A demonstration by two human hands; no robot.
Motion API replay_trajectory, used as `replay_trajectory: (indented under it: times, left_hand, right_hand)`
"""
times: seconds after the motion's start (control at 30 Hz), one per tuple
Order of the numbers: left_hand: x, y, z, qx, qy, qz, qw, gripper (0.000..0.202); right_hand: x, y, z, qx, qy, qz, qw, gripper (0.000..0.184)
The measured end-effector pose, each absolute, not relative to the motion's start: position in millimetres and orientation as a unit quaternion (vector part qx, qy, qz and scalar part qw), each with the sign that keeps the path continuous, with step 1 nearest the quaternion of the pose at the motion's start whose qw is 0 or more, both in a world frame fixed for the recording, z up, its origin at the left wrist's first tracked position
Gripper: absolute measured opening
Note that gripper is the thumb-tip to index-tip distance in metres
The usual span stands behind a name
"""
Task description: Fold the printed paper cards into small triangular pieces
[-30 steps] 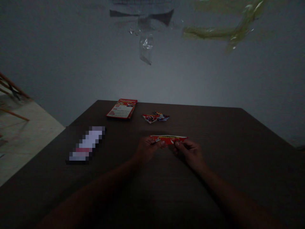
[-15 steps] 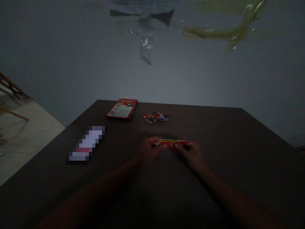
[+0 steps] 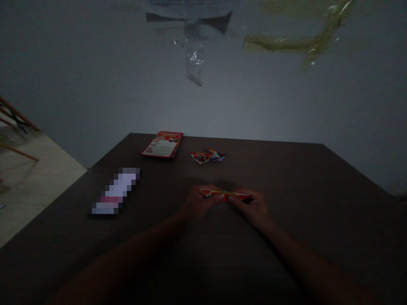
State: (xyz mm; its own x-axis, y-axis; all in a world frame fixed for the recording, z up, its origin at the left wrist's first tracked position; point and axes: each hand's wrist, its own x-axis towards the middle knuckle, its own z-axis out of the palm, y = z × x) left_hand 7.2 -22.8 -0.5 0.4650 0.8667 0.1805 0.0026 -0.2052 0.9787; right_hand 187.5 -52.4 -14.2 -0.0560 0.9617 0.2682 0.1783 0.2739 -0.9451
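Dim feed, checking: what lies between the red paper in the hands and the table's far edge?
In the head view, a small red-and-blue folded paper piece lies on the table there, apart from the red paper.

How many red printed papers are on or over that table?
3: a folded strip pinched by left hand and right hand; a small folded piece beyond it; a flat leaflet further left. Dimness may hide more.
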Motion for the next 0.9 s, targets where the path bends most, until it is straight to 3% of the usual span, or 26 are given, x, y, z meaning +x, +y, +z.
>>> replay_trajectory:
  times: [0.53, 0.9]
  left_hand:
    - [11.9, -28.4, 1.0, 0.665, 0.393, 0.411, 0.484, 0.016]
    - [8.8, -26.5, -4.0, 0.678, 0.358, 0.400, 0.502, 0.018]
  right_hand:
    - [184.4, -52.8, -9.6, -0.460, -0.619, 0.380, 0.510, 0.014]
    - [187.3, -52.7, -10.3, -0.455, -0.619, 0.404, 0.496, 0.014]
